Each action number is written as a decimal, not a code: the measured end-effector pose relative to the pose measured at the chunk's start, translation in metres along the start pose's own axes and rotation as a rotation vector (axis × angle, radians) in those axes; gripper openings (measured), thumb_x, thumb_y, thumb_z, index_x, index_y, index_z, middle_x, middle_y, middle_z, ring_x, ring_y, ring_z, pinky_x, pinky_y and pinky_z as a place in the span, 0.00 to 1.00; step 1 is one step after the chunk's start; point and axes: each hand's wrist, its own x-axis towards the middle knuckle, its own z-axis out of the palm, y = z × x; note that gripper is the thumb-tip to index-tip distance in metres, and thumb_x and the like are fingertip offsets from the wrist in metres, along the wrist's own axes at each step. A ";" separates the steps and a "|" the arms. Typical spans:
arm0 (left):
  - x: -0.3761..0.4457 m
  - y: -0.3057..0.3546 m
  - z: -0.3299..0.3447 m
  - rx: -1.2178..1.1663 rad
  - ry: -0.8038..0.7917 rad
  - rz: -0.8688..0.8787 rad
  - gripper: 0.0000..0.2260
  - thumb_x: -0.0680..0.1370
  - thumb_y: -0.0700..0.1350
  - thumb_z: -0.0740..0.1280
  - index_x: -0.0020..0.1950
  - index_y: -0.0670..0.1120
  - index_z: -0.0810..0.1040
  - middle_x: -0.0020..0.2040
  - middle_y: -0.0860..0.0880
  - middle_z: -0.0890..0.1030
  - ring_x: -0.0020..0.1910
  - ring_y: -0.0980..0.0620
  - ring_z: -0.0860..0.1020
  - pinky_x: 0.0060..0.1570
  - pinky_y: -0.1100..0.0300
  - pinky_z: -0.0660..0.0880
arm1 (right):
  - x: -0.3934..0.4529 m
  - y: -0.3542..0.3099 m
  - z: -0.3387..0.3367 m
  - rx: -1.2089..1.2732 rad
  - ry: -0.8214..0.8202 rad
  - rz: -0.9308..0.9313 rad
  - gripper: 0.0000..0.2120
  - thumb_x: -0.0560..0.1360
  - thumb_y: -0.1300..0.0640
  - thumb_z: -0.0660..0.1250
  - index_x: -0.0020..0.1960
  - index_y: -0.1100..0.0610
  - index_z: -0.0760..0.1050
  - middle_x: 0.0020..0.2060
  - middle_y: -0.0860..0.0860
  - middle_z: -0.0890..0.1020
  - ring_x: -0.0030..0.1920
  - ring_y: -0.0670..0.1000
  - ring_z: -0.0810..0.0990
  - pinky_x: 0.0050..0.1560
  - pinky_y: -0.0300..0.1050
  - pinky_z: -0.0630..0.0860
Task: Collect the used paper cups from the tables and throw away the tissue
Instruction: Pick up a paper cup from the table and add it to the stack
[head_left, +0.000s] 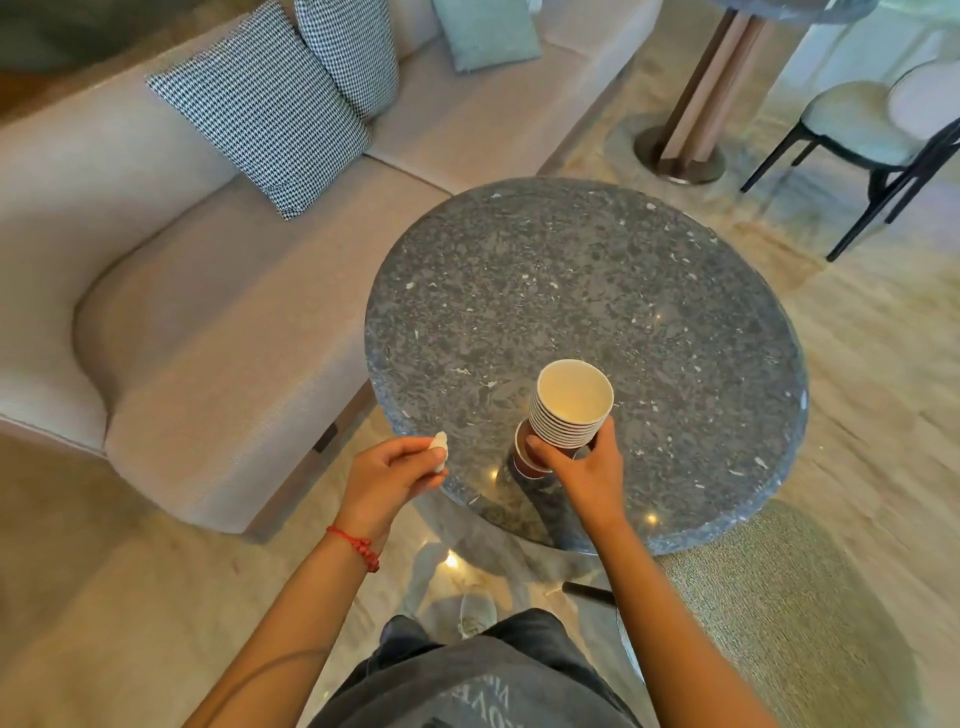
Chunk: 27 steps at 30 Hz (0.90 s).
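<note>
Right grip (582, 467) grasps the stack of paper cups (569, 410) over the desk (597, 280) near edge; left grip (389, 473) pinches the tissue (439, 452).

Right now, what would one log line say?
left hand: pinches tissue | right hand: grips cup stack | over round table

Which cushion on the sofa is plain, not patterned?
The pale green cushion at the far end; both other cushions have black-and-white check.

Round speckled grey stone table (587, 291), polished top, standing on pale marbled floor (872, 395) beside a beige sofa (208, 332)
</note>
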 end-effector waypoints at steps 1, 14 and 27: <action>0.001 0.000 0.001 0.002 0.000 -0.002 0.04 0.72 0.35 0.70 0.42 0.44 0.81 0.35 0.50 0.85 0.34 0.54 0.83 0.34 0.67 0.78 | 0.001 0.004 0.000 0.000 -0.006 0.008 0.30 0.64 0.55 0.78 0.56 0.39 0.65 0.51 0.33 0.73 0.50 0.24 0.72 0.44 0.20 0.69; 0.003 -0.002 0.009 0.008 0.048 -0.021 0.07 0.72 0.35 0.69 0.50 0.38 0.80 0.42 0.43 0.83 0.36 0.54 0.83 0.36 0.66 0.79 | -0.004 0.041 0.009 -0.007 -0.087 0.074 0.39 0.61 0.60 0.80 0.60 0.37 0.62 0.55 0.34 0.72 0.52 0.25 0.70 0.46 0.19 0.68; 0.032 0.018 0.015 0.136 -0.123 -0.078 0.07 0.73 0.34 0.68 0.50 0.38 0.79 0.43 0.42 0.82 0.41 0.49 0.81 0.38 0.66 0.80 | -0.019 0.032 0.016 0.072 0.023 0.181 0.31 0.66 0.59 0.76 0.64 0.47 0.66 0.56 0.42 0.77 0.54 0.33 0.75 0.47 0.25 0.73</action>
